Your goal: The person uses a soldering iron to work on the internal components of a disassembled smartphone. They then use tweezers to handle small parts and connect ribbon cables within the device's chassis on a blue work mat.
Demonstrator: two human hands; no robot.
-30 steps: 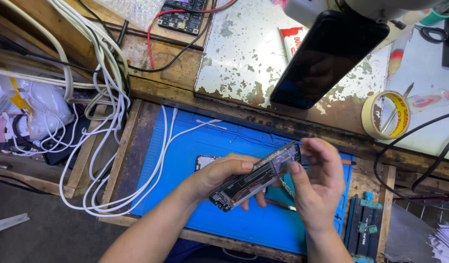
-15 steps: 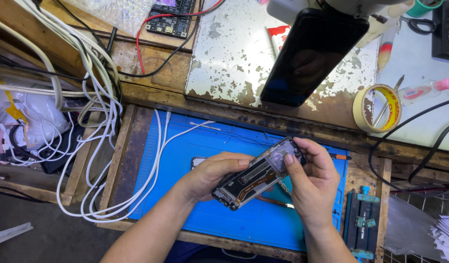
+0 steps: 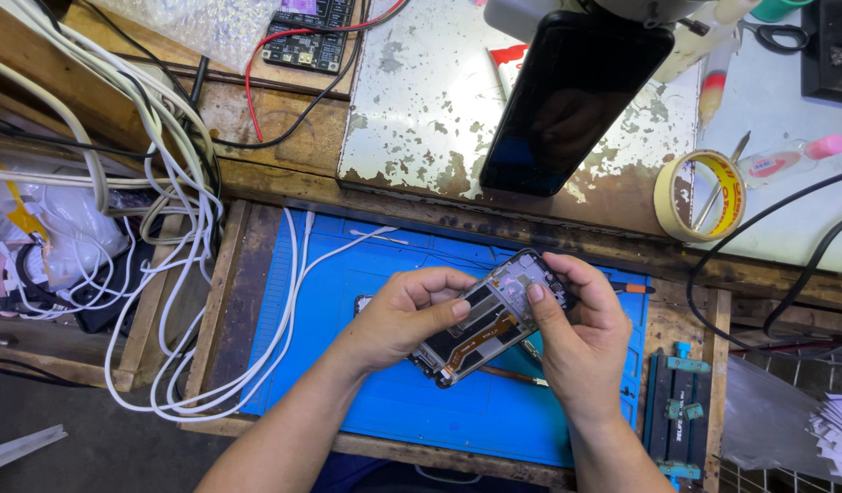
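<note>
An opened phone [image 3: 487, 318] with its back off, showing a dark frame and an orange flex strip, is held tilted above a blue work mat [image 3: 348, 274]. My left hand [image 3: 404, 315] grips its lower left end, thumb along the edge. My right hand [image 3: 578, 333] holds the upper right end, with thumb and forefinger pressing on the inside near the top. A small orange-handled tool [image 3: 632, 288] lies on the mat just right of my right hand.
White cables [image 3: 179, 265] loop over the mat's left side. A dark phone [image 3: 571, 96] leans on a worn metal plate [image 3: 421, 100]. A yellow tape roll [image 3: 701, 194], a circuit board [image 3: 309, 36] and a blue-black clamp [image 3: 678, 415] lie around.
Both hands with the phone have kept their grip; the view has drifted slightly, and my right thumb has shifted a little on the phone's upper end.
</note>
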